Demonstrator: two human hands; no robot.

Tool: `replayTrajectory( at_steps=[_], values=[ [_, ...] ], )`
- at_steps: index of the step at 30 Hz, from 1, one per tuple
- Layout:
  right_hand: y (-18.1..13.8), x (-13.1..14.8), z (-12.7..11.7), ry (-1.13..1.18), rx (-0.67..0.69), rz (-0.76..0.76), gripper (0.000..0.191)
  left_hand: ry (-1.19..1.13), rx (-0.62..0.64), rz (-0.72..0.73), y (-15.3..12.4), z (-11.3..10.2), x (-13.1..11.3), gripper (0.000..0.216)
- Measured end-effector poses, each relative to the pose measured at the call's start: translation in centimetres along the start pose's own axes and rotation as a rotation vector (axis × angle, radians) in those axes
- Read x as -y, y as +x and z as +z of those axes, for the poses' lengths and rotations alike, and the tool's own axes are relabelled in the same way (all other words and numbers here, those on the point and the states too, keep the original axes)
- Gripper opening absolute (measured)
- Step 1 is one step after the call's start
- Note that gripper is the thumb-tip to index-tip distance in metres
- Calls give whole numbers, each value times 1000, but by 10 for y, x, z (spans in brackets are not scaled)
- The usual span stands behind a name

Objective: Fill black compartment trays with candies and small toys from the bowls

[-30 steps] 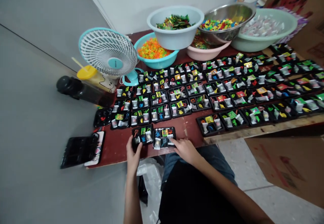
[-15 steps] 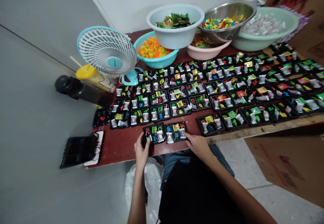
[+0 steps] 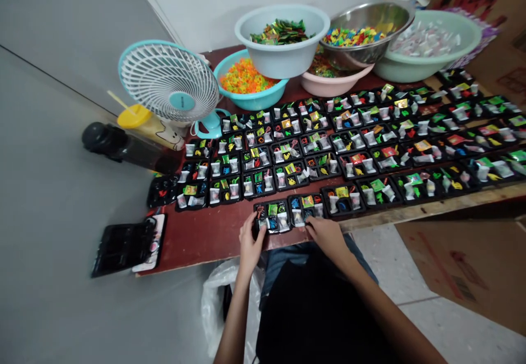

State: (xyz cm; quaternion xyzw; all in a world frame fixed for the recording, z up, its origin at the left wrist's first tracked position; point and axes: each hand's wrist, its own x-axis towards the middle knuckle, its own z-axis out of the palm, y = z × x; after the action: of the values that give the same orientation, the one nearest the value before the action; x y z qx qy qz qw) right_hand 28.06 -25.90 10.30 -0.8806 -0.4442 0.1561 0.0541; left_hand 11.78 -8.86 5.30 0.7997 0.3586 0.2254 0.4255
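Observation:
Two small black compartment trays lie side by side at the table's front edge. My left hand grips the left compartment tray by its near left corner, thumb over the rim. This tray holds a green packet, white-wrapped pieces and small blue and orange plastic toys. With curled fingers, my right hand holds the front edge of the other compartment tray, which has a yellow-green packet, wrapped pieces and blue toys. That tray sits close against the row of filled trays on its right. Some fingertips are hidden.
Several rows of filled trays cover the red-brown table. Behind stand a blue basin, a pale basin, a steel bowl and a green basin. A fan, bottle and stacked black trays are left.
Both hands have slid the two trays rightward along the table's front, closing the gap to the trays on the right. The view has shifted slightly.

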Motion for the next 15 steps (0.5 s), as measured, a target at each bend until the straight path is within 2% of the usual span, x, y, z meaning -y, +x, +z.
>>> replayTrajectory(
  at_steps=[6, 15],
  values=[
    [0, -10, -2, 6, -18, 21, 19, 24, 6, 60, 5, 10, -10, 45],
    [2, -15, 5, 31, -75, 91, 24, -117, 46, 39, -5, 6, -15, 49]
  ],
)
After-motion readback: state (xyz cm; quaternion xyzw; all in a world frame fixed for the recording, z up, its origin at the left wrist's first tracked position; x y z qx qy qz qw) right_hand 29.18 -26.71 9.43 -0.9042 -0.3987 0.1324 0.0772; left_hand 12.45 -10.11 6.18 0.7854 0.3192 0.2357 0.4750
